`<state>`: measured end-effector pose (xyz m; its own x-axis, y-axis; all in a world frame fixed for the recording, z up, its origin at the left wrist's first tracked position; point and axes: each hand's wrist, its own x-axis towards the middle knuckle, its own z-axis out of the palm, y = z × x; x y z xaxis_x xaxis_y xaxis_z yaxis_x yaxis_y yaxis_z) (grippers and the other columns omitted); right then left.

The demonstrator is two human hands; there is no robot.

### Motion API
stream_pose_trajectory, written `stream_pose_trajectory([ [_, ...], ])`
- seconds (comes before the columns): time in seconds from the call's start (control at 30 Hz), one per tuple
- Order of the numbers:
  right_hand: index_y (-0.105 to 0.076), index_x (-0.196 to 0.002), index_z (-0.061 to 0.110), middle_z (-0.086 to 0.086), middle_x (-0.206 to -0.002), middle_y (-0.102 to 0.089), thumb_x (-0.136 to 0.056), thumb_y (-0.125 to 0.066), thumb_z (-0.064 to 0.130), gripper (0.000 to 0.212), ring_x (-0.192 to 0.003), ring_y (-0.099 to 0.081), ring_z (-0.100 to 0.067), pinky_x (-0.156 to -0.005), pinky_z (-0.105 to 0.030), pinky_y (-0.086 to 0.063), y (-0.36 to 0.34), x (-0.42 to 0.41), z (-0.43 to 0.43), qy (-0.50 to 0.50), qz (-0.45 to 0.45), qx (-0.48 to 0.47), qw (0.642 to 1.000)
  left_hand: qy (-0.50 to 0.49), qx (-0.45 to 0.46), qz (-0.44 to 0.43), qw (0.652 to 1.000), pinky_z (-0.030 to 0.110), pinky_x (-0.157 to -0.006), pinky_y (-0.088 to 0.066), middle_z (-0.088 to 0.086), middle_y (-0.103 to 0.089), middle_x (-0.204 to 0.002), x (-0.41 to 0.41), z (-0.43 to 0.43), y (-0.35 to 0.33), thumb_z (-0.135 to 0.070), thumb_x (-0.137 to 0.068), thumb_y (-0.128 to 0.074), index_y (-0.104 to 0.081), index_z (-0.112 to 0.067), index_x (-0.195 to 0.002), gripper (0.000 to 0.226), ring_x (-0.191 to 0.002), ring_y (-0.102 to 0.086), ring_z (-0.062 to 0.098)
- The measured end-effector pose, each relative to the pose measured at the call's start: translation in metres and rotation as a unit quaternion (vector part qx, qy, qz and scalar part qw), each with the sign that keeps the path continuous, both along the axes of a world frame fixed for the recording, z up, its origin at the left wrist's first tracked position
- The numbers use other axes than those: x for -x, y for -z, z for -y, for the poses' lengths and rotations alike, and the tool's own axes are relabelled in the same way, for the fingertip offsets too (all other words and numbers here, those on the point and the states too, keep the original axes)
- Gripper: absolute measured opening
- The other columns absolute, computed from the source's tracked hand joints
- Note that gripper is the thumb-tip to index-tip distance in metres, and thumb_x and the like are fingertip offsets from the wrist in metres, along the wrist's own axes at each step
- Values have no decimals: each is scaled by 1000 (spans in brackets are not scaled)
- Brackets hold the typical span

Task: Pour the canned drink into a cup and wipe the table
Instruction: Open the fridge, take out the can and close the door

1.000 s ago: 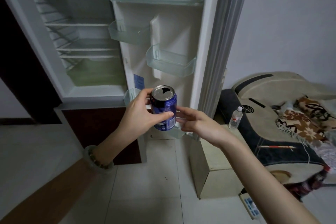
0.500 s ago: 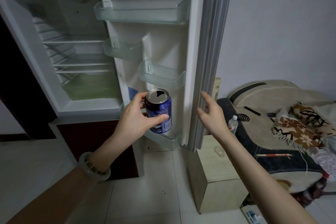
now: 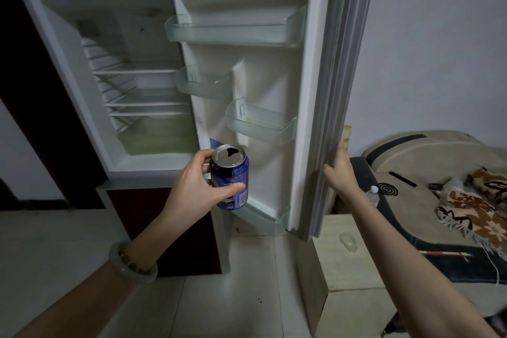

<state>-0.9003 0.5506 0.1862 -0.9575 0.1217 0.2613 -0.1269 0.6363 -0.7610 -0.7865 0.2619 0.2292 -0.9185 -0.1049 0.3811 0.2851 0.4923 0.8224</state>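
My left hand (image 3: 196,182) grips a blue drink can (image 3: 231,177) upright, its silver top showing an open mouth. The can hangs in front of the open fridge door (image 3: 277,85), just above the door's lowest shelf. My right hand (image 3: 338,170) rests on the outer edge of that door with its fingers wrapped behind the edge. No cup and no cloth are in view.
The open fridge (image 3: 131,77) has bare wire shelves and clear door bins. A low pale cabinet (image 3: 348,252) stands right of the door, and a bed with a patterned blanket (image 3: 472,208) and a small water bottle (image 3: 373,195) lies beyond. The floor is pale tile.
My right hand moved from beside the can out to the right and took hold of the fridge door's edge. The view tilted up, showing more of the fridge. The can stays in my left hand.
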Motion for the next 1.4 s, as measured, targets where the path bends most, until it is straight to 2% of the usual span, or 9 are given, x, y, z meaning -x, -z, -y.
stream_pose_trajectory([
  [0.1,0,-149,7,-17,-155,-10,-84,-49,-1,82,-143,-13,-30,-116,-46,-18,2,0,-2,-7,3,-5,1000,-15,9,1,1000,20,-84,-48,-21,-60,-106,-5,9,2,-31,-56,-87,-49,-34,-110,67,-101,-54,-10],
  [0.27,1,-149,11,-16,-155,-11,-85,-51,1,84,-140,-19,-31,-114,-48,-24,7,-6,-4,-17,0,-20,1000,-11,9,3,1000,33,-91,-52,-21,-60,-108,-12,17,4,-31,-55,-87,-49,-37,-109,67,-105,-58,1],
  [0.47,4,-148,5,-16,-156,-3,-85,-53,2,85,-144,-6,-27,-113,-30,-9,19,-28,11,-28,-26,-72,997,-13,-1,-12,1000,30,-88,-52,-16,-63,-106,-23,17,8,-30,-55,-89,-51,-29,-111,67,-101,-61,2],
  [0.63,11,-147,8,-12,-157,3,-86,-56,9,90,-144,-1,-25,-115,-32,-7,34,-57,30,-64,-55,-142,986,-13,-18,-2,1000,31,-85,-54,-11,-67,-103,-37,23,18,-41,-47,-89,-52,-31,-111,75,-92,-67,6],
  [0.8,3,-148,4,-19,-153,-14,-84,-57,9,88,-141,-14,-30,-115,-34,-15,42,-85,50,-104,-110,-214,965,-45,-30,5,999,36,-84,-56,-13,-67,-100,-51,38,23,-34,-49,-90,-51,-41,-101,66,-86,-69,7],
  [0.93,-12,-146,-3,-26,-140,-35,-73,-62,2,88,-128,-34,-35,-107,-46,-36,50,-98,68,-141,-192,-275,932,-77,-42,6,996,34,-83,-55,-15,-67,-99,-62,53,26,-38,-46,-89,-52,-35,-107,71,-86,-69,8],
  [1.1,-22,-144,-2,-21,-151,-23,-72,-42,4,75,-139,-21,-35,-112,-43,-23,53,-104,92,-174,-280,-360,873,-106,-54,17,993,26,-78,-55,-13,-66,-98,-80,69,32,-19,-54,-89,-52,-28,-110,68,-85,-68,2],
  [1.27,-22,-144,1,-13,-154,-15,-73,-34,4,72,-142,-14,-33,-114,-46,-17,48,-102,127,-225,-351,-416,808,-145,-65,21,987,5,-61,-47,-15,-62,-95,-100,87,35,-9,-59,-85,-50,-23,-111,64,-78,-61,-14],
  [1.4,-17,-147,6,-12,-155,-10,-75,-39,6,75,-143,-7,-32,-116,-46,-12,49,-102,167,-265,-381,-423,778,-193,-46,29,980,14,-70,-49,-20,-59,-100,-115,113,38,-17,-59,-86,-50,-23,-115,66,-89,-59,-7],
])
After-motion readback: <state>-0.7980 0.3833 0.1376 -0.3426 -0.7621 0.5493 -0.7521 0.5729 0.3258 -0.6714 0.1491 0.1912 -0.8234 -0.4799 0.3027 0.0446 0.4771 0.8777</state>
